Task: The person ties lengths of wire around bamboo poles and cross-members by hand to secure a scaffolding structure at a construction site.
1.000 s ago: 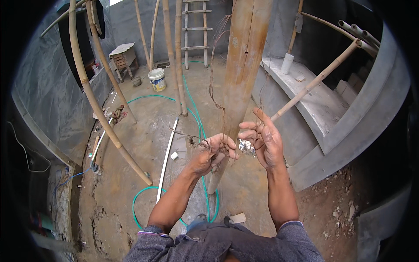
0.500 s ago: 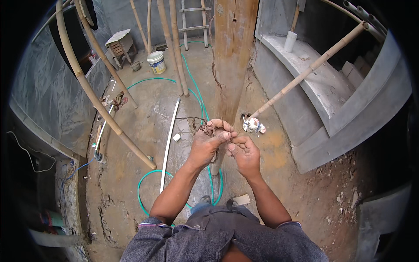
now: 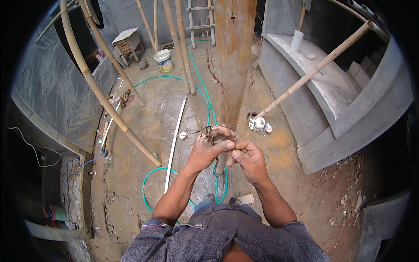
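Note:
In front of my waist, both hands work close together on a tangle of thin brown strands; whether these are wire or cord I cannot tell. My left hand is closed around the bundle, its thumb pointing toward the right hand. Loose ends poke out to the left, and some dangle below the fingers. My right hand pinches at the bundle's right side, thumb against fingers, near the left thumb tip. Just beyond the hands rises a broad brown post, with similar strands hanging along its left side.
Bamboo poles lean at the left, and another pole slants at the right beside a curved concrete ledge. A green hose and white pipe lie on the wet floor. Farther back stands a bucket.
The view has shifted slightly, so the surroundings sit a little further right. Both hands stay together on the strands; the right fingers have shifted slightly, and the strand ends at the left look shorter.

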`<action>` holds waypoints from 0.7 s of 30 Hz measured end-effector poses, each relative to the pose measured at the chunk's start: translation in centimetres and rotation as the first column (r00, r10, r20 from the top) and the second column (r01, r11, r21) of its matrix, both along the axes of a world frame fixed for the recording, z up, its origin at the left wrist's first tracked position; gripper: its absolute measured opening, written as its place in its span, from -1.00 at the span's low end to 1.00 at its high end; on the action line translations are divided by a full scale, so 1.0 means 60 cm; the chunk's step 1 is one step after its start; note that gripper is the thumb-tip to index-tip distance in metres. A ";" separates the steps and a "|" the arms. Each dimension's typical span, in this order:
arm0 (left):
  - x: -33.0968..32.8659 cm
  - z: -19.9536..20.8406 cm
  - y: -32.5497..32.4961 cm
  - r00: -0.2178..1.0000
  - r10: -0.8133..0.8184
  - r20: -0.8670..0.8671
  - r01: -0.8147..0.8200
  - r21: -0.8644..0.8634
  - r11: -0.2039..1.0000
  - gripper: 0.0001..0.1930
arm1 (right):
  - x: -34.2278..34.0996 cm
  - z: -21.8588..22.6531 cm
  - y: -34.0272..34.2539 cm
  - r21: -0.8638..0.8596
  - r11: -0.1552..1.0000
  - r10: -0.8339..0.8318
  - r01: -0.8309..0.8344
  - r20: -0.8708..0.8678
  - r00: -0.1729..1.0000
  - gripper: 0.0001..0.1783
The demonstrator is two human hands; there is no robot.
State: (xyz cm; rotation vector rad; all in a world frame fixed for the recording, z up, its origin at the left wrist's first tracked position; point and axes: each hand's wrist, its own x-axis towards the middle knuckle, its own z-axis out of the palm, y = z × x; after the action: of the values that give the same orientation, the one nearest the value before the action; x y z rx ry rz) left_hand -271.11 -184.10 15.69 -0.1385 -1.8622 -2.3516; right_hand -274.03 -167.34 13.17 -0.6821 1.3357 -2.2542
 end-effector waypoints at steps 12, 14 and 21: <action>0.019 -0.019 0.043 0.917 0.332 -0.219 -0.389 -0.310 0.868 -0.84 | 0.018 0.013 0.005 0.077 0.706 -0.364 0.704 -0.813 0.455 -0.87; 0.014 -0.032 0.043 0.896 0.365 -0.254 -0.435 -0.331 0.837 -0.85 | 0.015 0.036 0.003 0.044 0.681 -0.334 0.731 -0.870 0.363 -0.87; 0.027 -0.018 0.041 0.879 0.369 -0.301 -0.470 -0.422 0.775 -0.80 | 0.012 0.015 -0.008 0.066 0.630 -0.261 0.774 -0.921 0.290 -0.82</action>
State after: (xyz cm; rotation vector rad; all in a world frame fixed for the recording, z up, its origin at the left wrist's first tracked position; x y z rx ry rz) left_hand -269.51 -181.62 14.64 -0.0017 -2.0740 -1.4854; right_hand -273.30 -167.85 14.06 -1.4080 2.9798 -1.7219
